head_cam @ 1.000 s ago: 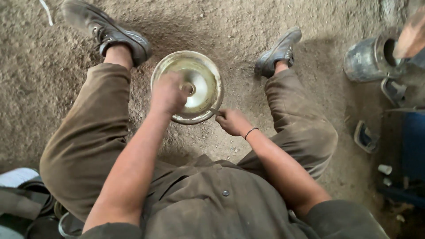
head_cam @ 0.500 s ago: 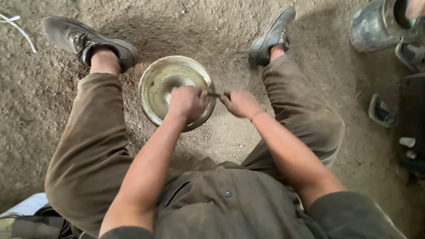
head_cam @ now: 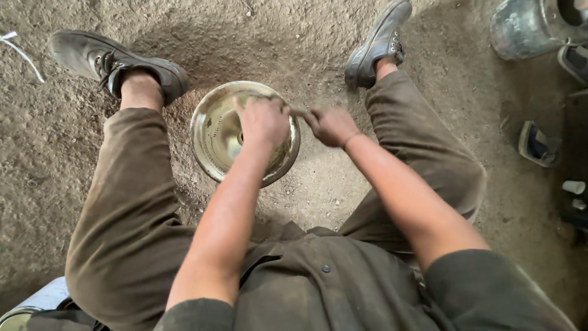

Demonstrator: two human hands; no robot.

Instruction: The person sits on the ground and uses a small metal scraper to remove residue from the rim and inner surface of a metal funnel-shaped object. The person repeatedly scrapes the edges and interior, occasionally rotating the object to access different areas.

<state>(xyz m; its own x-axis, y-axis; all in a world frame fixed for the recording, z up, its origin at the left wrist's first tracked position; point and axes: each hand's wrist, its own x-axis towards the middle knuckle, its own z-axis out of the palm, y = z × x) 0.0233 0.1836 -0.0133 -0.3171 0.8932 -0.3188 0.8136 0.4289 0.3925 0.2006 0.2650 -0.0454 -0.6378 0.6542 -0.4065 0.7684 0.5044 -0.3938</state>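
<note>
Gripping the round metal dish (head_cam: 215,132) on the dirt between the feet, the left hand (head_cam: 262,120) is curling closed over it; the right hand (head_cam: 331,125), beside its rim, is pinching something thin, best kept steady.

Dusty packed-dirt floor (head_cam: 429,30), grey metal drum (head_cam: 527,24) at upper right, soft daylight

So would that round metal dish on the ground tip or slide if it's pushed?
The metal dish looks rigid and thin-walled, so probably light for its size. Its rounded underside sits on loose dirt, so it may rock or tip when pressed at the rim. The left hand rests on it, perhaps steadying it; the shiny surface may be slippery.
</note>
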